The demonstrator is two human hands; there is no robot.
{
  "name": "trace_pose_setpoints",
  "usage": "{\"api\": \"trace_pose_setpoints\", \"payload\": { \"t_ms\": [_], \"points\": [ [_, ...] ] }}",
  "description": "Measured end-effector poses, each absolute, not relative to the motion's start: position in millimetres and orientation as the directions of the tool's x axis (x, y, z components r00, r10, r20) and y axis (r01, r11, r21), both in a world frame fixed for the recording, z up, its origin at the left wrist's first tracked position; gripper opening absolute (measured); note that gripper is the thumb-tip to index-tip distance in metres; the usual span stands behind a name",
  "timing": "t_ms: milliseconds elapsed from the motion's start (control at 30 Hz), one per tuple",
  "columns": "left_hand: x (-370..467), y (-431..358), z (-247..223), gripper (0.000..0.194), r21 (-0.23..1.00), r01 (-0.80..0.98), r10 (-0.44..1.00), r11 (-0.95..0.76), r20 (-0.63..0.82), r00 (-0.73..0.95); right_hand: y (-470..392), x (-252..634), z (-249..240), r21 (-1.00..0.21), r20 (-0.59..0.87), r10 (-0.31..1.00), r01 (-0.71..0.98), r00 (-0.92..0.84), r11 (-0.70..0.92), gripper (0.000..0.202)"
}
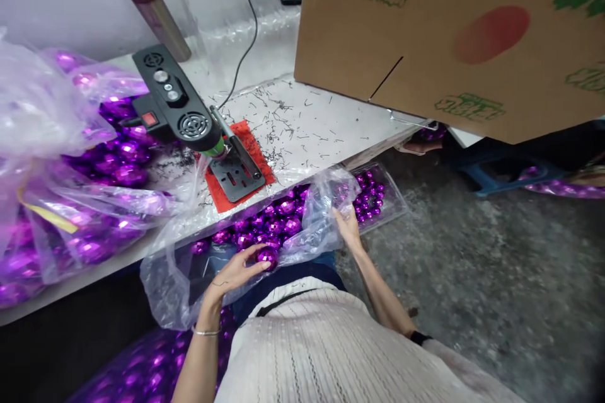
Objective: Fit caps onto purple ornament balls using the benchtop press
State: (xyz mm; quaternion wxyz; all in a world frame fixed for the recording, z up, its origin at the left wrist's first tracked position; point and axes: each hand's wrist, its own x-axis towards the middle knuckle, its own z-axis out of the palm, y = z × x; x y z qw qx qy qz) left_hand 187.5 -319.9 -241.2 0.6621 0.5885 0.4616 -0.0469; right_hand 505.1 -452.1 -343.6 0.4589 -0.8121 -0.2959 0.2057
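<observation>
A shiny purple faceted ball [267, 257] sits between the thumb and fingers of my left hand [240, 269], which is closed around it. My right hand [348, 227] grips the edge of a clear plastic bag [326, 208] lying across my lap. Many more purple balls [278, 220] rest in the bag's opening, just beyond my left hand. Right of my right hand, a clear tray [392, 206] holds smaller purple balls [371, 195].
A small black bench drill press [179, 101] stands on the white table [321, 113], its base plate on a red cloth [220, 198]. Dark shavings [278, 113] lie scattered around. Bagged balls [89, 245] fill the left; a large cardboard box [425, 38] stands at right.
</observation>
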Motion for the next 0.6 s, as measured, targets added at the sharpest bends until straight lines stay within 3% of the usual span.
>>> {"api": "trace_pose_setpoints", "payload": {
  "t_ms": [133,367,467,600],
  "points": [
    [182,-323,-245,0.070,0.719,0.611,0.484,0.330,-0.685,0.544,-434,492,-306,-0.899,-0.094,0.658,0.221,0.747,-0.379,0.065],
    [175,-329,-249,0.070,0.722,0.577,0.498,0.383,-0.687,0.529,-405,444,-229,-0.980,-0.073,0.850,0.122,0.522,-0.159,0.052],
    [173,-327,-250,0.070,0.725,0.545,0.474,0.421,-0.689,0.549,-403,439,-218,-0.975,-0.004,0.895,0.199,0.445,-0.103,0.045],
    [179,-322,-254,0.074,0.709,0.558,0.462,0.432,-0.705,0.538,-396,431,-223,-0.945,0.048,0.983,0.327,0.177,-0.013,0.042]
  ]
}}
